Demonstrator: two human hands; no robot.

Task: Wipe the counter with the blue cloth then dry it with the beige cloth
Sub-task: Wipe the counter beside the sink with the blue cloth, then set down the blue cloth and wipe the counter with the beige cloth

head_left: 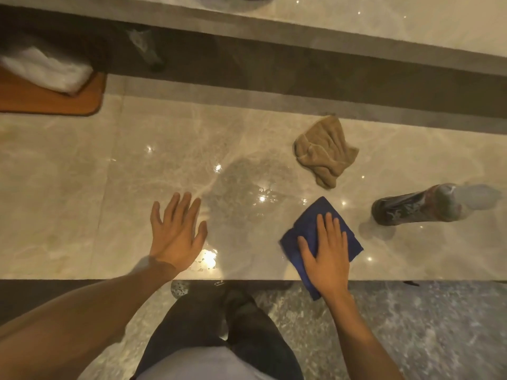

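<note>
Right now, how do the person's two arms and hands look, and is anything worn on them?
Both forearms are bare, with no sleeve in view. The left hand and the right hand carry no glove, ring, watch or bracelet that I can see. The fingernails look short and plain.

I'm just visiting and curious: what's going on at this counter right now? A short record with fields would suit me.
surface: glossy marble counter, wet patch near the middle
right hand: pressed flat on the blue cloth at the counter's near edge
left hand: open, fingers spread, holding nothing
beige cloth: crumpled, lying untouched farther back
bottle: stands to the right of the blue cloth
wooden tray: far left, white folded towel on it
stage: wiping with blue; drying not yet begun
</note>
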